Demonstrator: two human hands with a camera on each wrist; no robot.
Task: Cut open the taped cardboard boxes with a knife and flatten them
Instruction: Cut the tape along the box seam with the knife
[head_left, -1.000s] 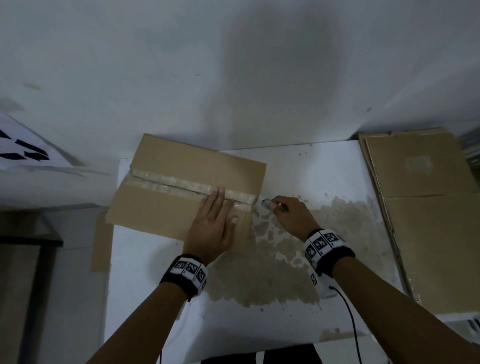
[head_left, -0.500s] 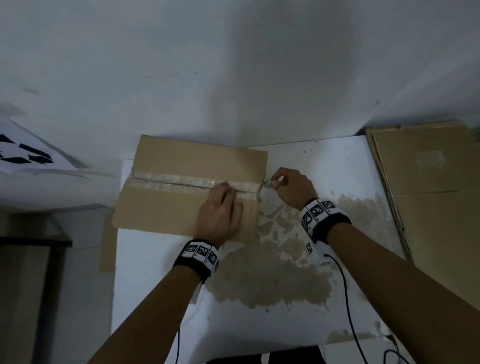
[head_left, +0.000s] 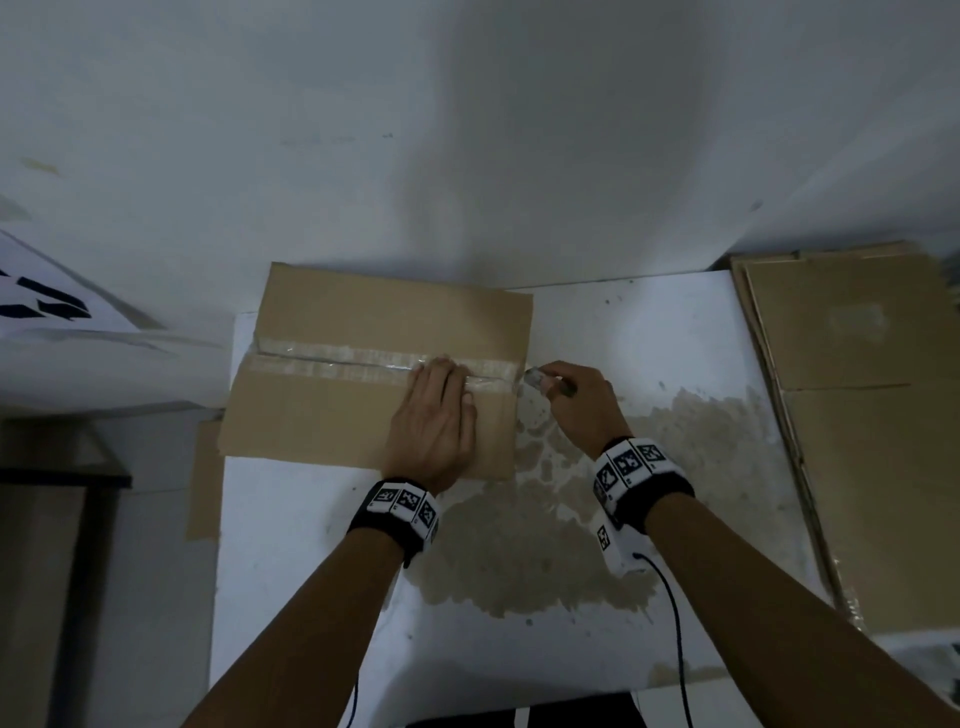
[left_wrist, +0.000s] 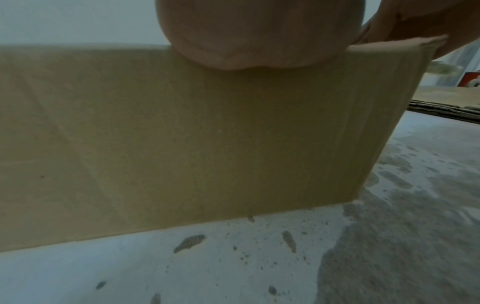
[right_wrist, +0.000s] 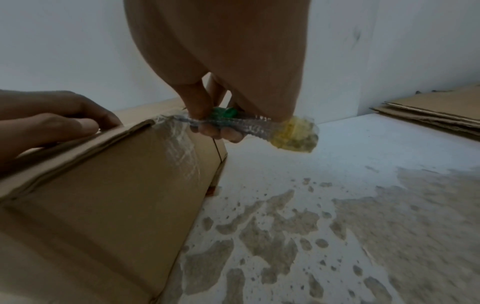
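Note:
A brown cardboard box (head_left: 363, 322) stands on the white table (head_left: 291, 545) against the wall, with clear tape (head_left: 337, 358) running along its top seam. My left hand (head_left: 436, 410) lies flat on the box top near the right end, fingers straight across the tape. My right hand (head_left: 576, 400) grips a knife (head_left: 543, 383) at the box's right edge. In the right wrist view the knife (right_wrist: 249, 125) has a clear handle with a green slider and a yellowish end, its tip at the tape on the box corner (right_wrist: 166, 123). The left wrist view shows the box's front side (left_wrist: 182, 133).
Flattened cardboard sheets (head_left: 872, 415) are stacked at the right of the table. A worn brown patch (head_left: 519, 545) marks the tabletop. A white wall (head_left: 467, 156) rises right behind the box. Another cardboard piece (head_left: 205, 478) hangs beside the table's left edge.
The right hand with the knife stays at the box's right edge, near the taped seam. The left hand remains flat on the box top. The head view shifted slightly.

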